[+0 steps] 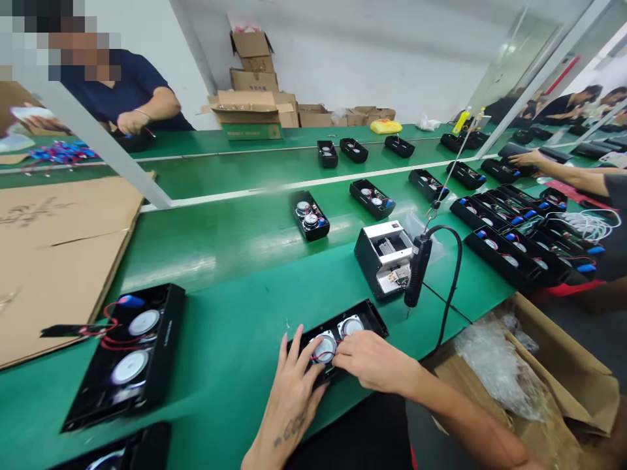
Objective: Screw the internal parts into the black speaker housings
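The left hand (294,391) stands with its fingers spread, and its fingertips (309,344) rest at the edge of a round speaker driver (325,348). The right hand (372,361) comes across from 4 o'clock and lies low over the same driver; if its fingers pinch something there, I cannot tell. Under both hands is an open black speaker housing (365,313), and its long axis runs from about 8 o'clock to 2 o'clock. The right hand is the nearer one to the second driver (351,326), at the 2 o'clock end.

The housing sits on a green workbench (235,398). At 9 o'clock lies another open housing (159,333) with red wires (110,326) inside. At 2 o'clock an electric screwdriver (418,271) hangs on its black cord (453,281), just beside a white-topped unit (383,258). At 4 o'clock stands a cardboard box (563,365) with plastic film (499,372) in it. Far off at 11 o'clock, a co-worker's hand (131,121) holds near a further housing.
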Demonstrator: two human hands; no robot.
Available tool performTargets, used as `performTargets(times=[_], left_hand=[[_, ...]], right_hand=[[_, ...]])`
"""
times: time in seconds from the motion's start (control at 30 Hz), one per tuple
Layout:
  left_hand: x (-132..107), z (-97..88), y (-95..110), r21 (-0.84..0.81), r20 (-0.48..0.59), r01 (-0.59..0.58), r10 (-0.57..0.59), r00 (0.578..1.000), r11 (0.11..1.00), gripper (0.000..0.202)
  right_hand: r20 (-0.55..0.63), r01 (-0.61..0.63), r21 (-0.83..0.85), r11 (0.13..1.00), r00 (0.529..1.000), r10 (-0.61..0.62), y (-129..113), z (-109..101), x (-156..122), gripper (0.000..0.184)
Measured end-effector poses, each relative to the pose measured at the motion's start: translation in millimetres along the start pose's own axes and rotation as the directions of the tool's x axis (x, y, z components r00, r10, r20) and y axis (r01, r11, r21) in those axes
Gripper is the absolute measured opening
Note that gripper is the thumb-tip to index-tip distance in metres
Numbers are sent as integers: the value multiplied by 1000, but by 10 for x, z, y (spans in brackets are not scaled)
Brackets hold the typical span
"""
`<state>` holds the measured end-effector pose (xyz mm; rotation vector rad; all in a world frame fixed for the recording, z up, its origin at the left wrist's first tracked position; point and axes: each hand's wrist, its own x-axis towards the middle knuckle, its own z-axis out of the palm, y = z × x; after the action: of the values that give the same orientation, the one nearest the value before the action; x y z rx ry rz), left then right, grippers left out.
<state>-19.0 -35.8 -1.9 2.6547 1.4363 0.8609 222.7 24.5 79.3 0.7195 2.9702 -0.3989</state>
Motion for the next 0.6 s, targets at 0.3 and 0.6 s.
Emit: performTargets(times=[0.3,0.6], left_hand=[[-16,-17,8,-14,-7,8,-8,1000,1000,19],[84,-77,122,-7,94,29,-28,995,1000,34]], right_hand=[[-18,18,-12,1000,1000,-18,39,5,19,21],[-18,15,181,983,1000,-12,87,18,10,30]])
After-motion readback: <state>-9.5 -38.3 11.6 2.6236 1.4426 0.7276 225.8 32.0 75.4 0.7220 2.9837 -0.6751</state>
